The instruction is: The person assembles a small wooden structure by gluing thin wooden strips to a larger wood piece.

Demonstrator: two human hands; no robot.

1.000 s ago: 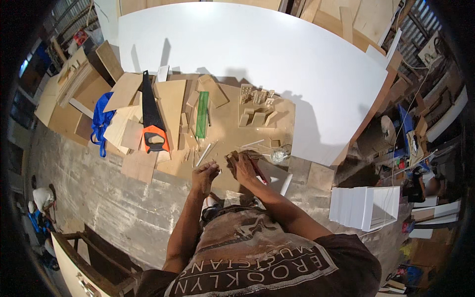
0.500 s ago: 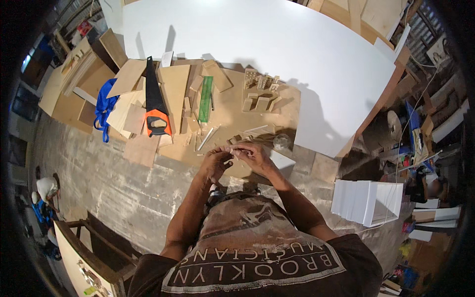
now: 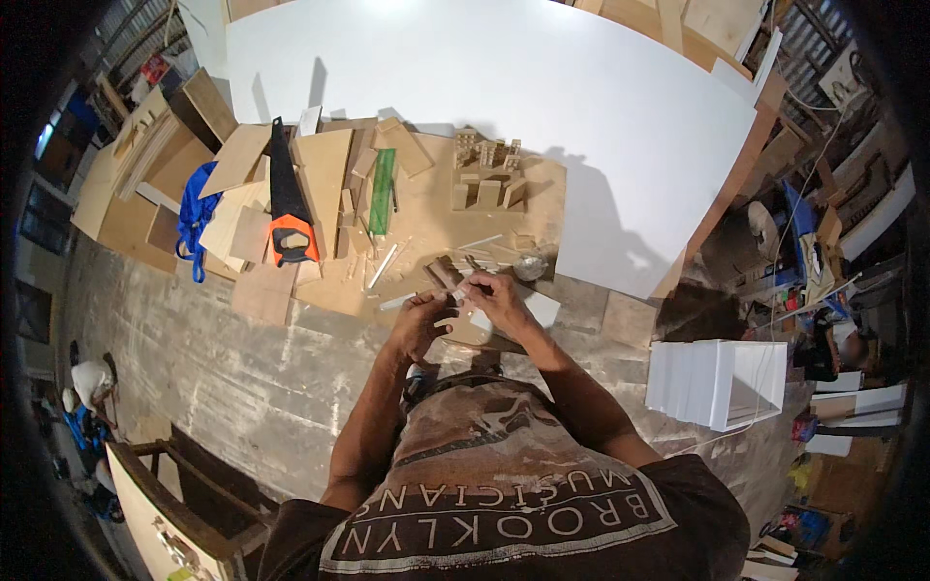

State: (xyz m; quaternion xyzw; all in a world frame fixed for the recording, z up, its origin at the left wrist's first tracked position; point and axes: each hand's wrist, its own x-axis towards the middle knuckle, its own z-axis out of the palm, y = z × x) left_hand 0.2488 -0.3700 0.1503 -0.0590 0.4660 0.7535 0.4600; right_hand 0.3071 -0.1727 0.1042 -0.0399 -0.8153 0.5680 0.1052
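My left hand point(image 3: 418, 321) and my right hand point(image 3: 496, 302) almost meet near the front edge of a brown board point(image 3: 431, 228), both pinching a small pale piece point(image 3: 458, 293). Just beyond them lie wood offcuts point(image 3: 442, 271), thin white strips point(image 3: 383, 264) and a shiny, crumpled-looking clear item point(image 3: 531, 266). Farther back on the board stand small wooden models point(image 3: 489, 194), with a green translucent strip point(image 3: 383, 191) to their left. A handsaw point(image 3: 291, 232) with an orange handle lies on loose panels at left.
A large white sheet point(image 3: 484, 58) spans the back. A blue bag point(image 3: 197, 208) lies by plywood pieces point(image 3: 136, 194). A white box point(image 3: 717, 382) sits right; a cabinet frame point(image 3: 174, 504) stands lower left. Other people point(image 3: 92, 382) are at the left and right edges point(image 3: 848, 353).
My hands have come together; the red tool seen in my right hand a second earlier no longer shows there, and both now pinch a pale piece. The view has shifted slightly.
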